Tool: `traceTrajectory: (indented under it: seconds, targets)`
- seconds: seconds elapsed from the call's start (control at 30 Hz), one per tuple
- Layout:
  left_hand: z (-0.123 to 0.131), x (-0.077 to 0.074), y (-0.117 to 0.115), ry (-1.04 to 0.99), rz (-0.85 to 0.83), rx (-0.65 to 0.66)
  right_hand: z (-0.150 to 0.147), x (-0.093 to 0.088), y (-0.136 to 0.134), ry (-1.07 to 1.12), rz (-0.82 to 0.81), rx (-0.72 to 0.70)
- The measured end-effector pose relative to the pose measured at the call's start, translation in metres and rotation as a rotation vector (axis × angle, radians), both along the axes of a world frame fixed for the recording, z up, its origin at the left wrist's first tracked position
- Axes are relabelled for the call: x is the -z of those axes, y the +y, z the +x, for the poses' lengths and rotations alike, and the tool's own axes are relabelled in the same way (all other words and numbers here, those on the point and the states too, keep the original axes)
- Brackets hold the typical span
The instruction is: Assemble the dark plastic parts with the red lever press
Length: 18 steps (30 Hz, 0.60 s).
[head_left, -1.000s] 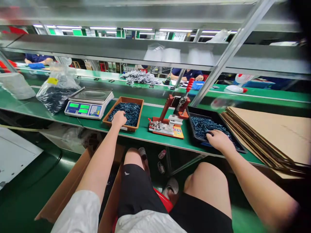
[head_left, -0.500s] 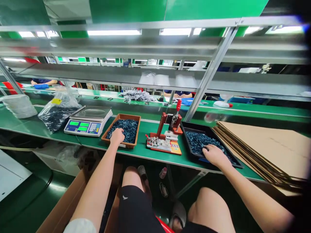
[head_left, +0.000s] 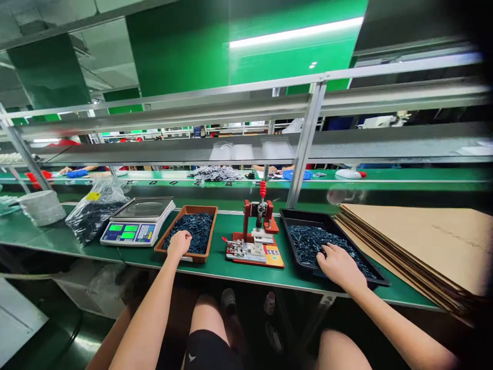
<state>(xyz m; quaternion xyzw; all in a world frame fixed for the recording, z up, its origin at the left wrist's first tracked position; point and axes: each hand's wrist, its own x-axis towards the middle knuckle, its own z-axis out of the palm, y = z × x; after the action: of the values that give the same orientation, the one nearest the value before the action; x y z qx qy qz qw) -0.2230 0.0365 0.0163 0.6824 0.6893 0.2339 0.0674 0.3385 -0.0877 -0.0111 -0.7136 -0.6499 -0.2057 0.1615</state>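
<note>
My left hand (head_left: 179, 243) is over the near edge of a brown tray (head_left: 157, 250) heaped with small dark parts (head_left: 195, 226). Its fingers are curled together, and whatever is between them is too small to make out. In a black tray (head_left: 287, 218), my right hand (head_left: 341, 264) rests on a pile of similar dark parts (head_left: 311, 236), fingers stretched out and a little apart. Between the trays stands a red hand press (head_left: 248, 221) with a red-handled lever (head_left: 263, 189) pointing up and a metal fixture (head_left: 246, 250) on its base. Neither hand touches the press.
A weighing scale (head_left: 133, 226) with green displays stands left of the brown tray, beside a clear bag of dark parts (head_left: 94, 216). Flat cardboard sheets (head_left: 416, 246) are stacked at the right. A metal post (head_left: 307, 149) and shelf rise behind; co-workers' hands show at the far bench.
My view has tilted upward, so the bench sits lower in the picture. The right hand's fingers have spread over the parts; a dark thing at its fingertips no longer shows. Left fingers stay curled.
</note>
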Motion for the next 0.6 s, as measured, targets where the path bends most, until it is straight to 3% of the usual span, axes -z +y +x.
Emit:
traceTrajectory:
  seconds: [0.1, 0.2, 0.27, 0.33, 0.4, 0.47, 0.53, 0.6]
  targets:
    - [-0.002, -0.002, 0.001, 0.042, -0.007, 0.001, -0.002, -0.001, 0.001, 0.088, 0.145, 0.050]
    - [-0.004, -0.004, 0.004, 0.074, 0.002, 0.001, -0.003, -0.014, -0.006, 0.293, 0.329, -0.007]
    - [-0.006, -0.004, 0.006, 0.079, 0.009, 0.000, -0.015, -0.019, -0.024, 0.426, 0.521, -0.069]
    - [-0.008, -0.002, 0.008, 0.074, 0.019, 0.010, -0.044, -0.010, -0.052, 0.520, 0.664, -0.180]
    - [-0.010, 0.000, 0.009, 0.070, 0.032, 0.028, -0.087, 0.022, -0.082, 0.645, 0.560, -0.365]
    - [-0.012, 0.001, 0.011, 0.073, 0.040, 0.036, -0.138, 0.071, -0.106, 0.745, 0.189, -0.533]
    - [-0.012, 0.000, 0.011, 0.071, 0.038, 0.022, -0.185, 0.124, -0.120, 0.811, -0.146, -0.475]
    - [-0.011, -0.004, 0.010, 0.060, 0.030, 0.000, -0.219, 0.167, -0.127, 0.890, -0.341, -0.317]
